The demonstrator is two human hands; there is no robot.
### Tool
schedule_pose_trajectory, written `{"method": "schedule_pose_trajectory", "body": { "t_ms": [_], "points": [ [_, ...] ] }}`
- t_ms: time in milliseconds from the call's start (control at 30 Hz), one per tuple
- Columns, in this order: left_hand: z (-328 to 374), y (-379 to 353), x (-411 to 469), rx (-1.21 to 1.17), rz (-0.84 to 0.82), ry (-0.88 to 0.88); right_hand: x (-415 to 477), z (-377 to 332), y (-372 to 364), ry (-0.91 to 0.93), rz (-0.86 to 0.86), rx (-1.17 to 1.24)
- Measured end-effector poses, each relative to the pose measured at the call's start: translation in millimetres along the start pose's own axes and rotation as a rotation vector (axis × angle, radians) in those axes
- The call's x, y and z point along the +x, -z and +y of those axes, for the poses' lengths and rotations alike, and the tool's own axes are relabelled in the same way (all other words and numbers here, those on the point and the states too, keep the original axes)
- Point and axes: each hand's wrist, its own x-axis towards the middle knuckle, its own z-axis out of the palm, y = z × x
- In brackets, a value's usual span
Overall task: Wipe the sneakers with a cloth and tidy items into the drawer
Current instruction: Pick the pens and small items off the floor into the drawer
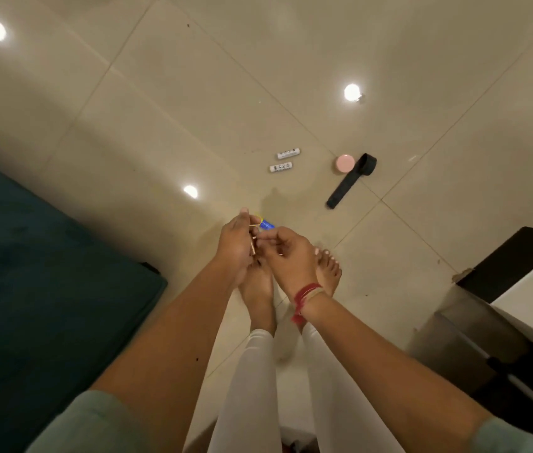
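Note:
I stand on a cream tiled floor and look down at both hands, held together at waist height. My left hand (237,246) grips a small blue item (266,224) with a yellow band and a thin gold-coloured piece. My right hand (286,253) pinches at the same item with thumb and forefinger. On the floor ahead lie two white tubes (288,153) (280,167), a round pink container (345,163) and a black strap (351,181). No sneakers, cloth or drawer are in view.
A dark teal mat or mattress (46,289) covers the floor at the left. A black and white piece of furniture (520,273) stands at the right edge. My bare feet (327,269) are below my hands. Ceiling lights reflect on the tiles.

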Motion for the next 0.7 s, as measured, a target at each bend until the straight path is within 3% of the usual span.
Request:
{"method": "schedule_pose_trajectory", "body": {
  "t_ms": [100,167,267,400,600,700],
  "points": [
    [-5.2,18.8,14.9,-0.114,0.072,0.111,16.7,14.4,-14.7,-0.057,0.099,0.062],
    [-9.3,33.0,26.0,-0.132,0.1,0.133,42.1,36.1,-18.6,-0.039,0.158,-0.224],
    [-15.0,54.2,39.5,-0.17,0.091,0.204,77.6,70.0,-24.4,-0.005,-0.027,-0.798],
    [-21.6,80.4,52.6,-0.156,0.068,0.187,103.9,90.7,-33.0,0.074,-0.044,-1.047],
    [-19.3,83.5,43.0,-0.25,0.135,0.073,58.0,48.2,-46.2,0.086,-0.043,-0.467],
    [-14.0,67.8,31.5,-0.307,0.011,0.092,16.8,18.2,-61.0,0.096,-0.101,-0.247]
  ]
}}
